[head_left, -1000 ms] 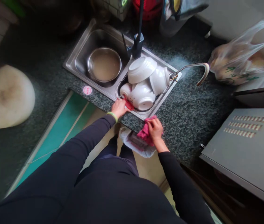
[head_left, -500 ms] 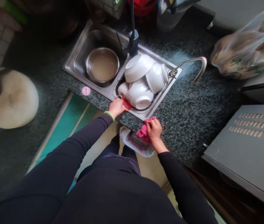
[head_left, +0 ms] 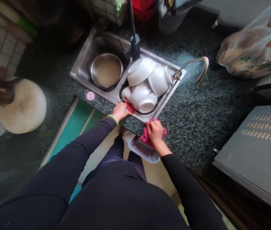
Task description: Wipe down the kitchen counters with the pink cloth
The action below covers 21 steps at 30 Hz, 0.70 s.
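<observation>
My left hand (head_left: 121,111) is closed at the front rim of the sink (head_left: 113,99), its fingers on a small red piece (head_left: 130,107) that looks like cloth. Beside it, white bowls (head_left: 145,97) are stacked upside down or tilted in a wire rack in the right basin. My right hand (head_left: 155,131) presses a crumpled pink cloth (head_left: 145,135) against the front edge of the dark speckled counter (head_left: 188,118), right of the sink's corner. Part of the cloth hangs over the edge. A metal bowl of cloudy water (head_left: 107,70) stands in the left basin.
A black faucet (head_left: 135,48) rises behind the basins, and a curved metal spout (head_left: 203,65) sits at the right. Below the counter edge is a lined bin (head_left: 154,158). A grey appliance (head_left: 257,140), a plastic bag (head_left: 243,60) and a round board (head_left: 27,108) surround the sink.
My right hand has slid slightly left along the counter edge with the pink cloth, which now shows on both sides of the hand. My left hand stays at the sink rim. The view has shifted a little.
</observation>
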Motion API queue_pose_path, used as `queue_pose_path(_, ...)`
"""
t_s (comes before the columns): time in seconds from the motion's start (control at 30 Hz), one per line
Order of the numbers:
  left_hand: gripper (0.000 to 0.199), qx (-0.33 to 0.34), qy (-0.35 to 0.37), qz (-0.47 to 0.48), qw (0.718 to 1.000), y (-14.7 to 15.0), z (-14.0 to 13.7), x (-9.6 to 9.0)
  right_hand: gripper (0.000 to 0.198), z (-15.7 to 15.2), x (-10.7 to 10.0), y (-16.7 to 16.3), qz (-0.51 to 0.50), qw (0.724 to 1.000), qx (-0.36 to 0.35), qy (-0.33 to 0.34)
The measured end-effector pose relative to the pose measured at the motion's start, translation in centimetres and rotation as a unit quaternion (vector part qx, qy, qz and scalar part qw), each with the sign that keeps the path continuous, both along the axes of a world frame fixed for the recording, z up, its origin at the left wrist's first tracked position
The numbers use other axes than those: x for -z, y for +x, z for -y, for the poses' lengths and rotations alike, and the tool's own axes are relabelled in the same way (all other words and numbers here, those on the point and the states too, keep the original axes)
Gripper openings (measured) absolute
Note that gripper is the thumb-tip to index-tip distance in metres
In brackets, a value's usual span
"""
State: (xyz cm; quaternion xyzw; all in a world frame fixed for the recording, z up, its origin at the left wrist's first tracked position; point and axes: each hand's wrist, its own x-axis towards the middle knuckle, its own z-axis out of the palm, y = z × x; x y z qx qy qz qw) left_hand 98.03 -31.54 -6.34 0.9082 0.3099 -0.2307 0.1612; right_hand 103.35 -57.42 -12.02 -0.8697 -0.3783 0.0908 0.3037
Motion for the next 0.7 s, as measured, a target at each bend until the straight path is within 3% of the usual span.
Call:
queue_pose_path(0.1, 0.048, 0.004, 0.003, 0.011, 1.0, -0.2, -0.1, 0.1, 0.031, -5.1, 0.1, -1.0, -0.008, 1.0, -0.023, -0.008)
queue_pose_path(0.17, 0.049, 0.002, -0.002, 0.011, 1.0, -0.3, -0.1, -0.1, 0.031, -6.9, -0.1, -1.3, -0.01, 0.999, -0.029, -0.011)
queue_pose_path(0.23, 0.049, 0.0, -0.01, 0.009, 1.0, -0.3, 0.0, -0.4, 0.027, -6.0, -0.4, -1.2, -0.005, 1.0, -0.028, -0.004)
queue_pose_path(0.4, 0.05, -0.003, -0.03, 0.015, 0.999, -0.5, 0.0, -0.4, 0.024, -0.1, -0.6, -1.1, 0.022, 0.999, 0.034, 0.007)
queue_pose_path(0.47, 0.052, -0.008, -0.038, 0.018, 0.999, -0.6, -0.1, -0.3, 0.025, -1.2, -0.4, -1.5, 0.024, 0.999, 0.048, 0.002)
queue_pose_path(0.6, 0.052, -0.008, -0.043, 0.027, 0.999, -0.8, -0.1, -0.3, 0.027, -7.3, 0.1, -2.6, 0.011, 0.999, 0.029, -0.009)
queue_pose_path(0.7, 0.055, 0.0, -0.042, 0.03, 0.999, -0.9, -0.1, -0.4, 0.027, -7.4, -0.2, -2.4, 0.001, 1.0, 0.007, -0.002)
